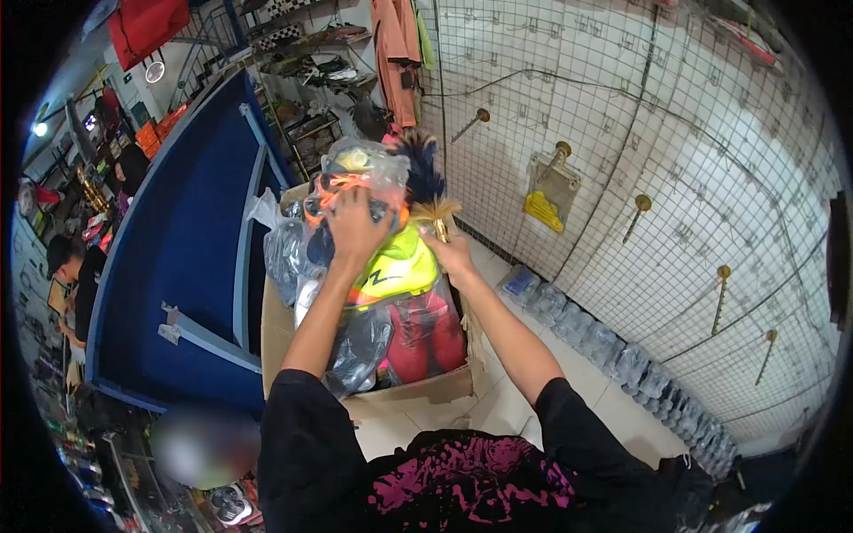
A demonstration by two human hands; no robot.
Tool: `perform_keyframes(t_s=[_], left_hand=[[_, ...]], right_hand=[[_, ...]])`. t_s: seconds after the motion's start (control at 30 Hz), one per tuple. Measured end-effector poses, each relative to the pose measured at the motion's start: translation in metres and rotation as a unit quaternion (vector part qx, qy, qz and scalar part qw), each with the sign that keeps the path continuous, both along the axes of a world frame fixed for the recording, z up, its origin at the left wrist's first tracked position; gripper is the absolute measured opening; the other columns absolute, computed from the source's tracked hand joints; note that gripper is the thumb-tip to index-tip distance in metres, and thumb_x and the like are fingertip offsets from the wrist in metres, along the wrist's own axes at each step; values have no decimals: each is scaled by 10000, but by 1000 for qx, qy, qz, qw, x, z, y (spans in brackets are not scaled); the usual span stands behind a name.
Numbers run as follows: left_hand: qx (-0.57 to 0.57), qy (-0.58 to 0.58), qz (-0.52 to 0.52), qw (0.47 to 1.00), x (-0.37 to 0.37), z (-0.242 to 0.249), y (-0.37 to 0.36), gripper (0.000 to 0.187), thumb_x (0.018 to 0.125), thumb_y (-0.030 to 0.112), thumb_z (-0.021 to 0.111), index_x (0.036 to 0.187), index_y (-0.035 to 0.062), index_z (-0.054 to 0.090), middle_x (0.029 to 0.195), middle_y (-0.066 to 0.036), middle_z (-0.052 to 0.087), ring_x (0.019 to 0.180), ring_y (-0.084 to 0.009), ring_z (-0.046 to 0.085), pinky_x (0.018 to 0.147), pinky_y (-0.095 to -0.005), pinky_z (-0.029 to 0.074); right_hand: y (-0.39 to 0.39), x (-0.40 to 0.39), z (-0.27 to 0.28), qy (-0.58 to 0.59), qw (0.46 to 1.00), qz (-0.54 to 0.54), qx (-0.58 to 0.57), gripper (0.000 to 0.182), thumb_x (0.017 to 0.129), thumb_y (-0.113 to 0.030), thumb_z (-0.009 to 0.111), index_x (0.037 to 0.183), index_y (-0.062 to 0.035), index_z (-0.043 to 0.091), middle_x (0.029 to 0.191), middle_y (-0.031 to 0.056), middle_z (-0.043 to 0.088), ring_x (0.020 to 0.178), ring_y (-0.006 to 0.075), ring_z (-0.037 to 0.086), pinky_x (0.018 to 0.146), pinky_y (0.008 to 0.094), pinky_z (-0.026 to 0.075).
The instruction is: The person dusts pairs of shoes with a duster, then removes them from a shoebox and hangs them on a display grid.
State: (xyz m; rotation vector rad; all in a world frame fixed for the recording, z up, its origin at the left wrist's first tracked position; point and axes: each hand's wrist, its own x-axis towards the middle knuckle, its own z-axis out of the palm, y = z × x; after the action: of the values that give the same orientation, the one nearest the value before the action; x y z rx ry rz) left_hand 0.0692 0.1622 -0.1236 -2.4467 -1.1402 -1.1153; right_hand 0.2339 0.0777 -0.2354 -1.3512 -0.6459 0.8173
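Note:
A cardboard box [418, 389] on the floor is stuffed with shoes wrapped in clear plastic bags. My left hand [355, 226] presses on a bagged orange shoe [342, 182] at the top of the pile. Just below it lies a neon yellow bagged shoe [402, 266], and lower down a red one [425, 336]. My right hand [451, 251] grips the wooden handle of a small duster [425, 182] with dark blue feathers, held upright beside the pile.
A wire mesh grid [675, 178] with metal hooks covers the wall to the right; one yellow packet [546, 197] hangs on it. Bagged items [613, 346] line the floor below. A blue panel [182, 258] stands left of the box. Other people stand at far left.

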Motion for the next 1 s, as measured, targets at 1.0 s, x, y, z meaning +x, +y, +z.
perform_keyframes(t_s=[1.0], left_hand=[[-77, -251, -45, 964, -59, -43, 15, 545, 870, 284, 743, 1136, -95, 456, 1100, -276, 499, 1076, -445, 479, 980, -493, 371]], right_hand=[[-140, -59, 112, 188, 960, 5, 209, 180, 955, -187, 664, 1040, -63, 567, 821, 1, 624, 533, 46, 524, 394, 197, 322]])
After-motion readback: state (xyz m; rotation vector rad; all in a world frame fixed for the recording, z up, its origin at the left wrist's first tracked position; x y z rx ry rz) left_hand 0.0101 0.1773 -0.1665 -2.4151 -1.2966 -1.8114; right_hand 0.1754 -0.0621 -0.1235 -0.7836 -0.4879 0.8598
